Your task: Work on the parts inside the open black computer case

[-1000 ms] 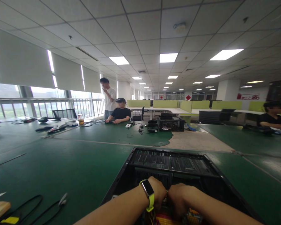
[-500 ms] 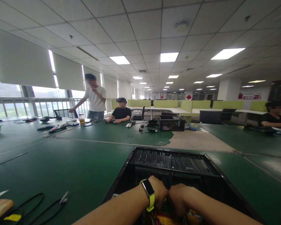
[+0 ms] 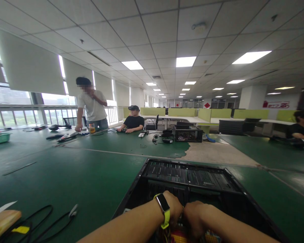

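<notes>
An open black computer case (image 3: 184,170) lies in front of me, and both my hands reach down into it. My left hand (image 3: 173,206), below a wrist with a yellow-green banded smartwatch (image 3: 163,204), curls inward with its fingertips out of sight. Right beside it, my right hand (image 3: 195,216) is bent over with the fingers closed and pointing down. Whatever the two hands pinch is hidden behind them. Beneath them, a yellow-orange component (image 3: 178,236) and some thin coloured wires show at the bottom edge of the view.
Black cables (image 3: 44,219) and a yellowish object (image 3: 3,221) lie at the near left. Across the green table (image 3: 91,175) sits another computer case (image 3: 188,134). One person (image 3: 92,106) stands by the windows; another (image 3: 133,121) sits, and a third (image 3: 302,128) is at right.
The standing person has leaned over and lowered an arm to the table. The view has turned slightly left. My hands stay at nearly the same spot in the case.
</notes>
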Tool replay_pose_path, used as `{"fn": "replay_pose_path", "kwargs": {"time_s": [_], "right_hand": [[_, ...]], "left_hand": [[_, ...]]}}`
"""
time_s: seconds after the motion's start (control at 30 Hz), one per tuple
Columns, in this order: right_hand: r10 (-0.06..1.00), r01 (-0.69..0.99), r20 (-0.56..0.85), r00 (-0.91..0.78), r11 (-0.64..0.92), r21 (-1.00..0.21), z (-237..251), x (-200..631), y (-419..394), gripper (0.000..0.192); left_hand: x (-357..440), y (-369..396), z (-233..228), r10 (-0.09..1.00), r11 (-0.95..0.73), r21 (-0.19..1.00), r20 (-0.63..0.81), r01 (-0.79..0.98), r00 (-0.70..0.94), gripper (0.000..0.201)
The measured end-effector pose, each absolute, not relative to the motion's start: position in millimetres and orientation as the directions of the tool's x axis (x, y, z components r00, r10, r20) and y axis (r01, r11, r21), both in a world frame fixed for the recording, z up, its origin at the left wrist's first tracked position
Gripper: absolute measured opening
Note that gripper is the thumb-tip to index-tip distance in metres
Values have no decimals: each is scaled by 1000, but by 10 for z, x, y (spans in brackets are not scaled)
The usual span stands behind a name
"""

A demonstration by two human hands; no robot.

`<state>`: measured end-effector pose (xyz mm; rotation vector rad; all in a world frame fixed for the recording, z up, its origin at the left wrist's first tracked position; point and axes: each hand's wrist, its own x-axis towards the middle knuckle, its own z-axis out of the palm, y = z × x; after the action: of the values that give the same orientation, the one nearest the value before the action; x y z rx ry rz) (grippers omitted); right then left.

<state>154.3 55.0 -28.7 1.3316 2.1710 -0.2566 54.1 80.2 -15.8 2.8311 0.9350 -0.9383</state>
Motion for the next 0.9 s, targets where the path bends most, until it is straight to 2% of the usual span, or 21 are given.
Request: {"fn": "replay_pose_path", "kwargs": {"time_s": [0.1,0.2,0.9], "right_hand": [[757,868,-551,-351,484,112,-303,1554,572,47],[760,870,-544,-355,482,106,-319,1559,576,47],[753,871,-563,-339,478,114,-284,1550,557,49]], "left_hand": [[559,779,-121,553,-806,-234,-625,543,551,56],[578,763,-94,554,-802,-244,-645,546,526,58],[578,748,-82,561,-796,-242,-637,554,528,60]]}}
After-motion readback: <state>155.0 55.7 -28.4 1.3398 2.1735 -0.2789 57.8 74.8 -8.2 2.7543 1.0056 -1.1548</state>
